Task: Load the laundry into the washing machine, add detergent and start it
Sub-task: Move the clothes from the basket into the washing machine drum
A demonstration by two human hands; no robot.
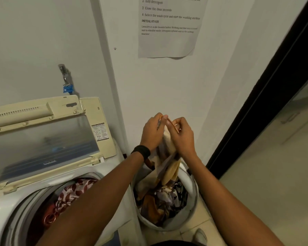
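A top-loading washing machine (5, 208) stands at the lower left with its lid (43, 139) raised against the wall. Red and white patterned clothes (73, 190) lie in its drum. To its right, on the floor, a round grey laundry basket (194, 201) holds several mixed garments. My left hand (152, 130) and my right hand (182, 135) are raised together above the basket, both pinching the top edge of a cream and tan garment (169, 157). The garment hangs from my fingers down into the basket. No detergent is visible.
A water tap with a blue fitting (67, 86) sticks out of the wall behind the machine. A printed instruction sheet (169, 27) is taped to the wall above the basket. A dark door frame (256, 112) runs along the right, with tiled floor (274, 183) beyond.
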